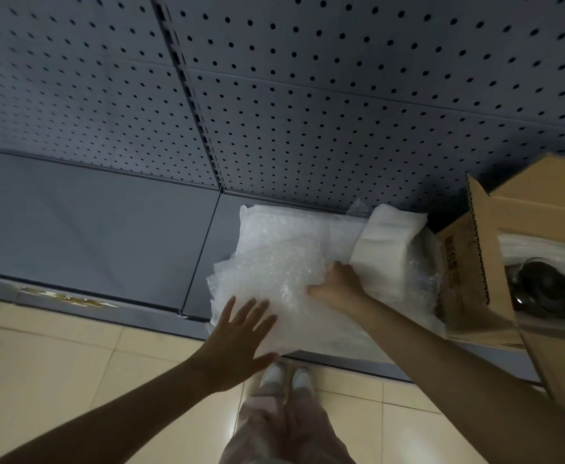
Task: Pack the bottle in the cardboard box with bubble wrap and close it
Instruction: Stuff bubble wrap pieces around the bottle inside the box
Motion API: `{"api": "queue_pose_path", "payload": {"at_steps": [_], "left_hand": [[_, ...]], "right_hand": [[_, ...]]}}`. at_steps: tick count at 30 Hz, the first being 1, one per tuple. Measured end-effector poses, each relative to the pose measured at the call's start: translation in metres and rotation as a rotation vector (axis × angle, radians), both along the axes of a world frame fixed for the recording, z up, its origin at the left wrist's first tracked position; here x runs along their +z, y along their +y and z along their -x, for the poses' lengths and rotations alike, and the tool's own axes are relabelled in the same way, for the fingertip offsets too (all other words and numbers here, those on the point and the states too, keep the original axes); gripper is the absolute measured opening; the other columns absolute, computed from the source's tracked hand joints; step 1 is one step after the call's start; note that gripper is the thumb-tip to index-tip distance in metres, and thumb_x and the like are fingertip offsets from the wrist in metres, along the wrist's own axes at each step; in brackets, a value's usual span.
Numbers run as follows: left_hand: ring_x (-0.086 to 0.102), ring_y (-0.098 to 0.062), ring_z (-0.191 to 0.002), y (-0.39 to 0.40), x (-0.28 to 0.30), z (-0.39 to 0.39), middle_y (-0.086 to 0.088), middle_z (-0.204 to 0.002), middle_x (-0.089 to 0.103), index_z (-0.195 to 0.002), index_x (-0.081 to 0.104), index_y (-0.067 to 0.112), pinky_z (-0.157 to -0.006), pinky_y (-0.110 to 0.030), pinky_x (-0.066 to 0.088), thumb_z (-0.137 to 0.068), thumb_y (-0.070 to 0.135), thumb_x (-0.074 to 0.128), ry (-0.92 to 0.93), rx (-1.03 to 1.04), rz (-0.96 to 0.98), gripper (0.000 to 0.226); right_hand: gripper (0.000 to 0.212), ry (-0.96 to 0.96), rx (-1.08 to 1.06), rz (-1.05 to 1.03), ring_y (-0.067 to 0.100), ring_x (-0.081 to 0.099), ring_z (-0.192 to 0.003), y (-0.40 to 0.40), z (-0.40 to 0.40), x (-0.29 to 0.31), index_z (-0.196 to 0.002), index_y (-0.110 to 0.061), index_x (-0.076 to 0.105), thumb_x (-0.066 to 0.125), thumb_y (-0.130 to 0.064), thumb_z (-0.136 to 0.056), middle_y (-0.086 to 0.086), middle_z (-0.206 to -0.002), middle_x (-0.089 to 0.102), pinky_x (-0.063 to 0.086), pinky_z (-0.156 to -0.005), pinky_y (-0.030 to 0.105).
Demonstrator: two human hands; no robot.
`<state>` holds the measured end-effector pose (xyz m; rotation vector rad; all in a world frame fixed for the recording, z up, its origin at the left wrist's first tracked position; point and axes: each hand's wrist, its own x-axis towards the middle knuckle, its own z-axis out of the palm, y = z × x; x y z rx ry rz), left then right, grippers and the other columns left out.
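A pile of clear bubble wrap (271,272) lies on the low grey shelf (90,229), right of its middle seam. My right hand (339,284) grips the right edge of the top sheet, fingers curled into it. My left hand (241,333) hovers flat and spread over the pile's near left corner, holding nothing. An open cardboard box (495,249) stands at the far right with a flap raised. Inside it a dark bottle (542,289) lies on white padding, partly hidden by the box wall.
A roll of white foam sheet (386,242) stands behind my right hand, against the box. A grey pegboard wall (308,95) backs the shelf. Beige floor tiles (57,363) and my two white shoes (288,380) lie below the shelf edge.
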<state>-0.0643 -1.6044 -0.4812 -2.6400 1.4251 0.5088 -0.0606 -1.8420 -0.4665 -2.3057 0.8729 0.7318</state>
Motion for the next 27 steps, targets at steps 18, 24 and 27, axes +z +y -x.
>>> {"api": "queue_pose_path", "payload": {"at_steps": [18, 24, 27], "left_hand": [[0.064, -0.027, -0.102, -0.074, 0.041, -0.136, -0.011, -0.118, 0.065, -0.117, 0.061, 0.008, -0.094, -0.038, 0.052, -0.078, 0.013, 0.073, 0.918, 0.818, 0.160, 0.041], [0.068, -0.030, -0.099, -0.049, 0.043, -0.132, -0.017, -0.109, 0.068, -0.115, 0.061, -0.002, -0.092, -0.041, 0.053, -0.085, 0.001, 0.064, 1.273, 1.026, 0.505, 0.030], [0.073, -0.021, -0.082, -0.041, 0.051, -0.132, -0.010, -0.096, 0.073, -0.104, 0.065, 0.003, -0.073, -0.031, 0.058, -0.075, 0.006, 0.069, 1.356, 1.026, 0.574, 0.029]], "right_hand": [[0.050, -0.584, -0.110, 0.005, 0.018, 0.052, -0.108, -0.019, 0.000, 0.023, -0.125, -0.008, 0.047, 0.070, -0.023, -0.083, 0.003, -0.117, 0.055, 0.041, -0.088, 0.025], [0.050, -0.769, -0.371, -0.006, 0.025, 0.050, -0.116, -0.011, 0.027, 0.023, -0.130, -0.005, 0.046, 0.065, -0.025, -0.088, 0.010, -0.125, 0.054, 0.041, -0.099, 0.029], [0.048, -0.808, -0.412, -0.077, 0.019, 0.051, -0.112, 0.000, 0.033, 0.022, -0.129, -0.007, 0.047, 0.064, -0.027, -0.089, 0.005, -0.119, 0.054, 0.043, -0.096, 0.028]]}}
